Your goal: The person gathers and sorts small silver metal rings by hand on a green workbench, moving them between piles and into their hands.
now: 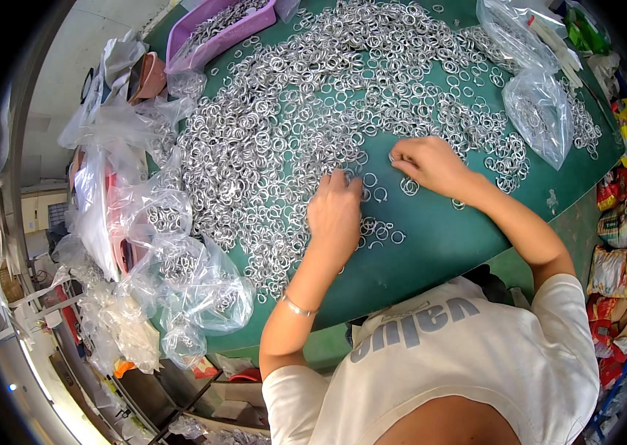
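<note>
A broad heap of small silver metal rings (232, 163) covers much of the green tabletop (432, 245). My left hand (334, 211) reaches into the near edge of the heap, fingers curled down among the rings; its fingertips are partly hidden, and what they hold cannot be made out. To its right, my right hand (432, 167) is closed in a pinch just above the table, with the edge of a metal ring (393, 157) showing at the fingertips. A few loose rings (380, 194) lie between the hands, and a small group (380, 231) lies beside my left wrist.
A purple tray (228, 33) of small metal parts stands at the far left. Clear plastic bags with rings (206, 285) crowd the left edge, and another bag (539, 115) lies at the far right. Colourful packages (617, 267) are stacked beyond the table's right side.
</note>
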### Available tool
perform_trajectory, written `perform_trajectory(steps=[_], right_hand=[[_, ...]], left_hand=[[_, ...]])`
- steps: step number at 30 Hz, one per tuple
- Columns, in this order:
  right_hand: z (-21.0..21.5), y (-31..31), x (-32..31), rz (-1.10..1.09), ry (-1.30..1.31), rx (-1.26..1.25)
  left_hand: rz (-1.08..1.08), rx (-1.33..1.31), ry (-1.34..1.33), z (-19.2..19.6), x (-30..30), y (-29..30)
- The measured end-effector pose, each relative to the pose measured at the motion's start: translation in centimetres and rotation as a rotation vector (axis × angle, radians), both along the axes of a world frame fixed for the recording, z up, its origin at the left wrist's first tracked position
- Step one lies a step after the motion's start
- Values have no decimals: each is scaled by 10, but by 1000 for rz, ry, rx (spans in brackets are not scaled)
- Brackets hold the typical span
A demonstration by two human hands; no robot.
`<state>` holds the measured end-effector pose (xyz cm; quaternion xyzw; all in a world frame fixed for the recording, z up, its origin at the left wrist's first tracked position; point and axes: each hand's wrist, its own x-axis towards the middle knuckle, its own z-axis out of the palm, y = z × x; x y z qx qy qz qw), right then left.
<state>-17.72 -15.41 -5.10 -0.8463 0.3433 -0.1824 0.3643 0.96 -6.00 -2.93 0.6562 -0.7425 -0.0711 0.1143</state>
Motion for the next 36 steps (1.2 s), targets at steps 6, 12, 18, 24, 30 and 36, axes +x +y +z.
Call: perform_trajectory(steps=[6,12,18,24,30,36], right_hand=[[25,-7,-31,-145,-887,1365],[19,-17,-7,-294,-564,945],[2,-24,10,-221,224,-386],[12,1,-14,15,413,-371],[26,20,-73,-83,431,-282],[31,0,-45,-267,157,-188]], left_hand=[[-8,-53,208,14,-7,-16],[-21,-207,17,-32,-12,-90],[45,16,714,-22,-3,-76],[239,559,1922,-6,14,-44],[339,525,1789,-7,19,-44],[56,-139,196,-16,-11,-71]])
